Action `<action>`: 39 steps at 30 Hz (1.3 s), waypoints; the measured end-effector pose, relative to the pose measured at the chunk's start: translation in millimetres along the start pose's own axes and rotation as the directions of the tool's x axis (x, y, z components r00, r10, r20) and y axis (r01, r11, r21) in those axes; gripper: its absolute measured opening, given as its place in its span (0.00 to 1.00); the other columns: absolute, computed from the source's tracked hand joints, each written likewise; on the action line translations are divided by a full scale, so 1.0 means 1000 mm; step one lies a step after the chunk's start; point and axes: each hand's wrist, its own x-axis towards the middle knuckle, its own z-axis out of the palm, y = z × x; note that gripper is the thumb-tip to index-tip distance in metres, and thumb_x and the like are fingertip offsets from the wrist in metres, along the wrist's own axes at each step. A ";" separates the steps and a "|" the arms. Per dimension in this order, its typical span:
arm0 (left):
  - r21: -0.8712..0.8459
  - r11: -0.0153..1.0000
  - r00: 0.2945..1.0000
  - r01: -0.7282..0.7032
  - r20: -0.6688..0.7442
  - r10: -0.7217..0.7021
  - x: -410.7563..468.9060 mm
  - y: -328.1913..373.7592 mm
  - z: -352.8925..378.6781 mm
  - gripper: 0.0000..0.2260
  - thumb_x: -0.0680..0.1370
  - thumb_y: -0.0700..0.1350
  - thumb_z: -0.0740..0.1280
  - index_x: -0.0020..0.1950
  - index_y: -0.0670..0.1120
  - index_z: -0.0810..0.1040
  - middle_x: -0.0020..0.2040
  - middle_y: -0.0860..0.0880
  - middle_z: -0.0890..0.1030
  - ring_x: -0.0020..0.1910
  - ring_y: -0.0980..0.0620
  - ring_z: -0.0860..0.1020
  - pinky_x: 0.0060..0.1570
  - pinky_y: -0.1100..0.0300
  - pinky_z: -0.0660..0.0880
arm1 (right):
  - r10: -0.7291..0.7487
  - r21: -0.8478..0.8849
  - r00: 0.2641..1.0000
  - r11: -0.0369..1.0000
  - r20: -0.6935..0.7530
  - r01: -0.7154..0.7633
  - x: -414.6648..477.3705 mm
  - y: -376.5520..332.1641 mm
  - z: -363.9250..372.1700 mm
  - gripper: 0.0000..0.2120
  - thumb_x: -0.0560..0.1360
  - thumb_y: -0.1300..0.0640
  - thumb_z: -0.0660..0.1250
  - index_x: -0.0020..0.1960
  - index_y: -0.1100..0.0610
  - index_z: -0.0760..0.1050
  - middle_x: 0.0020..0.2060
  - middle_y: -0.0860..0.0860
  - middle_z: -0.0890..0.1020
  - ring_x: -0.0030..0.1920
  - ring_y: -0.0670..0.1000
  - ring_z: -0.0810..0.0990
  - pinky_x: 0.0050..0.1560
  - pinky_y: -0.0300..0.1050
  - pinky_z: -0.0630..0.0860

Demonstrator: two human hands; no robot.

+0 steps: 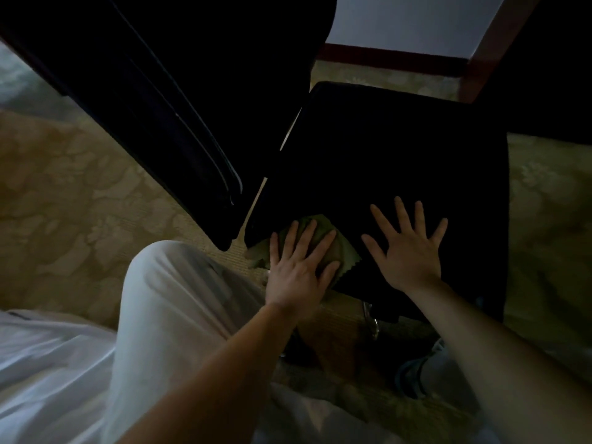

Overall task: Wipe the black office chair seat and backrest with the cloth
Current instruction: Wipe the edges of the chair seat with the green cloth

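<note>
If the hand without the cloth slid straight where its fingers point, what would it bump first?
Probably nothing. The right hand lies flat on the black seat, fingers pointing toward its far edge, and that stretch looks bare. The picture is dark, though, so small things could hide.

Your one camera sits on your head and looks forward and steeply down, close over the chair seat (400,155), which fills the frame's middle. The backrest (160,107) slants across the upper left. The wide lens seems to bend the dim edges.
</note>
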 end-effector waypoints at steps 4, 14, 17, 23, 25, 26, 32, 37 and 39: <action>-0.092 0.966 0.970 0.243 0.027 -0.241 0.002 0.041 0.004 0.26 0.84 0.63 0.44 0.82 0.60 0.52 0.83 0.49 0.49 0.81 0.44 0.37 0.75 0.35 0.34 | 0.003 -0.017 1.000 1.000 0.000 -0.003 0.000 0.000 -0.002 0.33 0.77 0.29 0.33 0.81 0.37 0.41 0.83 0.50 0.45 0.81 0.60 0.39 0.75 0.74 0.40; 0.015 0.998 0.998 -0.061 0.023 0.061 0.008 -0.022 -0.005 0.27 0.83 0.66 0.46 0.81 0.61 0.55 0.83 0.52 0.56 0.82 0.47 0.46 0.78 0.38 0.44 | -0.019 0.003 1.000 1.000 0.000 0.019 0.002 0.006 0.000 0.33 0.78 0.28 0.33 0.81 0.36 0.40 0.83 0.49 0.44 0.81 0.59 0.38 0.75 0.73 0.40; 0.035 0.991 0.989 -0.133 0.076 0.130 0.014 -0.042 -0.012 0.27 0.82 0.66 0.45 0.81 0.62 0.52 0.83 0.53 0.52 0.82 0.48 0.43 0.78 0.40 0.40 | -0.010 0.023 1.000 1.000 -0.008 0.010 0.001 0.003 -0.001 0.34 0.77 0.27 0.32 0.81 0.37 0.42 0.83 0.49 0.46 0.81 0.59 0.39 0.75 0.73 0.40; 0.018 0.977 0.965 -0.213 0.162 0.207 0.029 -0.077 -0.023 0.27 0.81 0.68 0.44 0.81 0.66 0.47 0.83 0.56 0.47 0.82 0.50 0.39 0.78 0.42 0.38 | -0.014 0.005 1.000 1.000 -0.004 0.014 -0.001 0.002 -0.001 0.35 0.76 0.27 0.29 0.81 0.37 0.41 0.83 0.50 0.45 0.81 0.59 0.39 0.76 0.72 0.40; 0.006 0.990 0.982 -0.142 0.130 0.140 0.029 -0.068 -0.020 0.27 0.81 0.67 0.43 0.81 0.65 0.49 0.83 0.55 0.49 0.82 0.50 0.41 0.78 0.40 0.40 | -0.005 0.013 1.000 1.000 -0.013 0.006 -0.001 0.000 -0.002 0.35 0.76 0.28 0.29 0.81 0.37 0.43 0.83 0.50 0.47 0.81 0.60 0.40 0.76 0.73 0.40; -0.002 0.996 0.991 -0.086 0.105 0.085 0.028 -0.059 -0.020 0.27 0.81 0.67 0.43 0.81 0.64 0.51 0.83 0.55 0.50 0.82 0.49 0.41 0.77 0.38 0.41 | 0.000 0.014 1.000 1.000 -0.011 0.001 -0.001 -0.001 -0.003 0.35 0.77 0.28 0.30 0.81 0.38 0.43 0.83 0.50 0.47 0.81 0.60 0.40 0.75 0.73 0.40; -0.012 0.991 0.987 0.133 0.095 -0.131 0.033 -0.010 -0.022 0.28 0.80 0.62 0.37 0.82 0.62 0.48 0.84 0.50 0.45 0.81 0.44 0.36 0.75 0.34 0.34 | 0.008 -0.001 1.000 1.000 -0.004 -0.008 -0.001 -0.001 -0.002 0.34 0.77 0.29 0.32 0.81 0.37 0.42 0.83 0.50 0.45 0.81 0.60 0.39 0.75 0.72 0.39; -0.145 0.934 0.935 0.328 -0.091 -0.343 0.012 -0.001 -0.015 0.35 0.80 0.66 0.48 0.83 0.51 0.50 0.83 0.43 0.47 0.82 0.40 0.42 0.77 0.38 0.37 | 0.020 -0.007 1.000 1.000 -0.011 -0.020 -0.001 -0.001 0.000 0.33 0.78 0.29 0.34 0.81 0.37 0.43 0.83 0.50 0.46 0.81 0.60 0.40 0.76 0.72 0.40; -0.161 0.914 0.926 0.371 -0.003 -0.377 0.007 -0.004 -0.011 0.37 0.79 0.70 0.43 0.83 0.52 0.47 0.83 0.44 0.44 0.81 0.43 0.38 0.78 0.38 0.38 | 0.014 -0.006 1.000 1.000 -0.009 -0.014 0.000 -0.001 -0.001 0.33 0.78 0.29 0.34 0.81 0.37 0.41 0.83 0.50 0.45 0.81 0.59 0.39 0.76 0.72 0.39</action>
